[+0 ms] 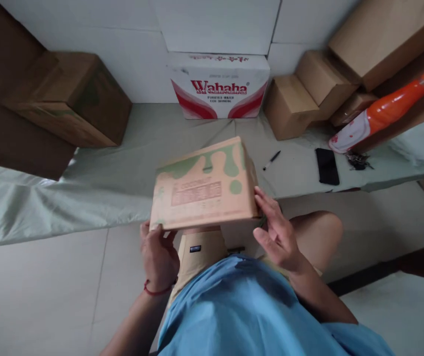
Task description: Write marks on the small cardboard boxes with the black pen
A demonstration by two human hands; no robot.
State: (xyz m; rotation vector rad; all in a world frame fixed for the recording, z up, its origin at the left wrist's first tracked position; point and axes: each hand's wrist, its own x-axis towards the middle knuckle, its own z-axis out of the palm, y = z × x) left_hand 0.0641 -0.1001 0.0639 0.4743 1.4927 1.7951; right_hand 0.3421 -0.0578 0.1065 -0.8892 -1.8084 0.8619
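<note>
A flat cardboard box (204,185) with green drip print and a red label is held over my lap, in front of a low table. My left hand (158,257), with a red string at the wrist, grips the box's near left corner from below, fingers curled. My right hand (276,230) presses against the box's right edge with the fingers stretched along it. I am seated in a blue shirt and tan shorts.
The low table (122,173) under a pale green cloth bears a white Wahaha carton (219,86), brown boxes at the left (74,99) and right (308,96), a black pen (271,159), a black phone (327,166), keys (358,160) and an orange-and-white package (390,111).
</note>
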